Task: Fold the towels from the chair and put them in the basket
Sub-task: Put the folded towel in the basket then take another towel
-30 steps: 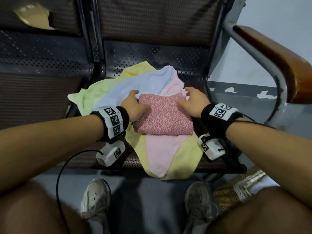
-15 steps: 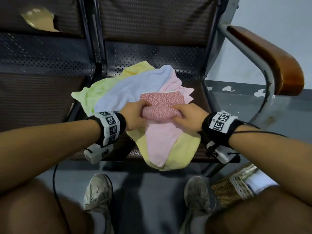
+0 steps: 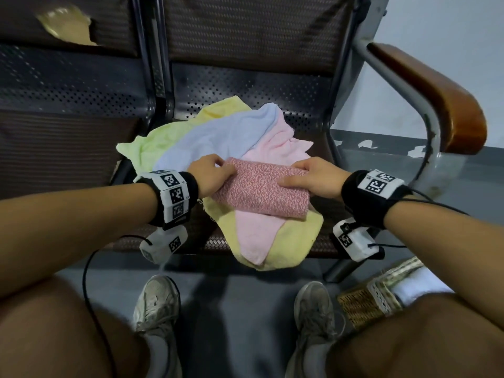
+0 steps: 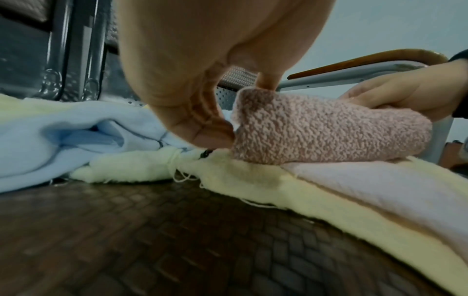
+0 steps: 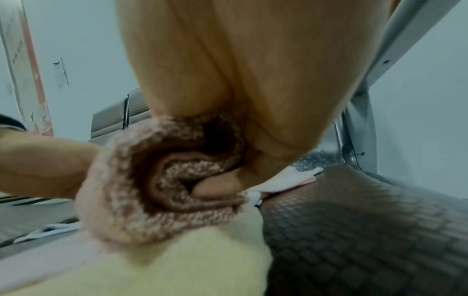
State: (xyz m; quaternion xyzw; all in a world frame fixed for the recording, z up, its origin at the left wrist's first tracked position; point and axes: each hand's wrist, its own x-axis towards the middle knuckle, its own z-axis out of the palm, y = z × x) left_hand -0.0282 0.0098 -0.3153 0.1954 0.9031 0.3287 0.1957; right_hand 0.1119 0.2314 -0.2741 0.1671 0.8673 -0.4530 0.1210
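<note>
Left to right: a light green towel (image 3: 141,148) and a blue towel (image 3: 218,137) lie loose on the chair seat (image 3: 245,85), waiting their turn I'd guess. The left hand (image 3: 211,177) pinches one end of the speckled red towel (image 3: 261,190), the right hand (image 3: 313,177) is curled round the other end, probably to keep the fold from springing open. It sits on the pink towel (image 3: 259,233) and yellow towel (image 3: 297,241). The right wrist view shows what the head view can't: the layers spiral at that end, thumb tucked in. The basket (image 3: 368,301) waits on the floor by the right knee.
</note>
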